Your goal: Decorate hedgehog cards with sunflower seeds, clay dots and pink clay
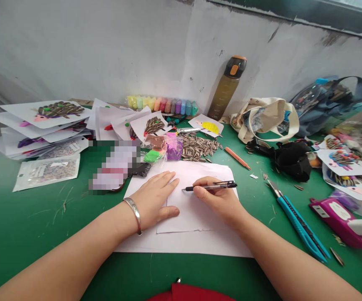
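Observation:
My right hand (220, 199) grips a black and clear pen (210, 187), its tip at or just above a small white sheet (187, 219). Flat on the left side of that sheet lies my left hand (156, 196), fingers stretched out, a silver bangle (133, 212) on its wrist. Beneath the small sheet is a larger white sheet (231, 246). Beyond the papers are a heap of striped sunflower seeds (200, 147) and bags of purple (174, 148), green (152, 156) and brown clay. No marks can be made out on the small sheet.
Stacked seed pictures (55, 110) and a bead packet (47, 171) lie left, near a blurred-out object (115, 165). Clay packs (165, 105) and a bottle (228, 85) line the wall. Rightward are an orange marker (237, 158), utility knife (300, 223), magenta tool (340, 221) and canvas bag (262, 119).

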{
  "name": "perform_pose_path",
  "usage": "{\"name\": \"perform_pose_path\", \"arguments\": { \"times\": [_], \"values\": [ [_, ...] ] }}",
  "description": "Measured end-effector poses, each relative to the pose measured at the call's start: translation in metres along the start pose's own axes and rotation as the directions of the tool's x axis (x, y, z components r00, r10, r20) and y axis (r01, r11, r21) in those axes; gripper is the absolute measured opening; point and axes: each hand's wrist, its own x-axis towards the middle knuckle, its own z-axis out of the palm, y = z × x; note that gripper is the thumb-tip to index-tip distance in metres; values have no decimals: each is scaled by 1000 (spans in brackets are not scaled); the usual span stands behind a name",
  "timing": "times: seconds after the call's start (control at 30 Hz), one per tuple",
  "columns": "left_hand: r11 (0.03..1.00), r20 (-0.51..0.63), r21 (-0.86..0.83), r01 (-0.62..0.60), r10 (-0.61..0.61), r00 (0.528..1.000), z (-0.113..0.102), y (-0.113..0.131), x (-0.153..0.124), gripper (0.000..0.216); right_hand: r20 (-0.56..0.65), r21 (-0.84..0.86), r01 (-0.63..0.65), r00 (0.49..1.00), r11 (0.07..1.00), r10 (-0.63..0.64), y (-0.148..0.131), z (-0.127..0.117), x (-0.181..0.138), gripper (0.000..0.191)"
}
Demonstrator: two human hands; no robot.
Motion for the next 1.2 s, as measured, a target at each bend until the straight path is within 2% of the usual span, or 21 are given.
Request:
{"name": "perform_pose_path", "arguments": {
  "times": [0.43, 1.2],
  "values": [
    [1000, 30, 14, 26, -27, 999, -4, 2, 1, 76, -36, -27, -31, 999, 999, 30, -1, 2, 1, 15],
    [1000, 7, -10, 10, -10, 1000, -1, 0, 0, 76, -99, -65, -67, 993, 996, 60, -6, -1, 1, 16]
  ]
}}
